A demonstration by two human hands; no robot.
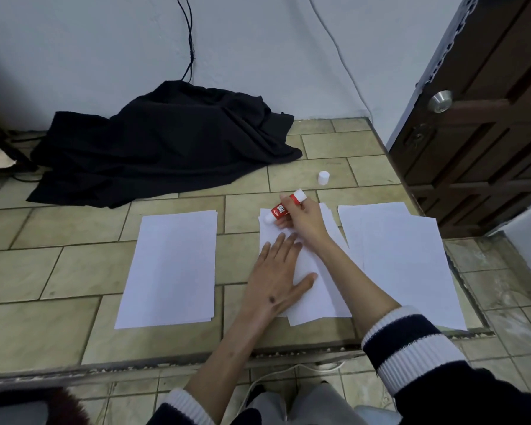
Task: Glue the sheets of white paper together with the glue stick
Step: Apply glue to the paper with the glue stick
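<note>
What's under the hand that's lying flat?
The flat left hand presses on the middle stack of white paper sheets. The paper covers the tiled surface beneath.

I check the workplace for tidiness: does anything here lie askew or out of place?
The right paper pile is fanned, sheets askew. The glue cap stands apart on the tiles, beyond the glue stick.

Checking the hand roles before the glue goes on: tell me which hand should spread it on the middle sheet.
Right. The right hand already grips the uncapped glue stick, its tip at the top of the middle sheet. The left hand lies flat on that sheet, likely steadying it.
</note>
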